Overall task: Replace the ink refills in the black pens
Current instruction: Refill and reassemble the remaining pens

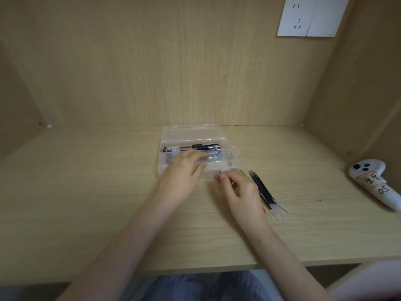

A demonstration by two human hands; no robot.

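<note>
Desk (86,192): pens (195,147) beyond hands (184,170)

Wooden desk (86,192) bears clear case (193,135), refills (263,192), controller (375,183).

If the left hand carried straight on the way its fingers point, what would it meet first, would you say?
Most likely the black pens in the open clear case; the left hand reaches over its front wall, though blur hides whether it touches them.

— Where's the box (226,156)?
— At the counter's (86,192) back edge, mid-way along, lid open; the pens (195,147) lie in it.
— And the refills (263,191)?
— Just right of the box, nearer the front edge. The controller (373,181) lies by the right edge.
</note>
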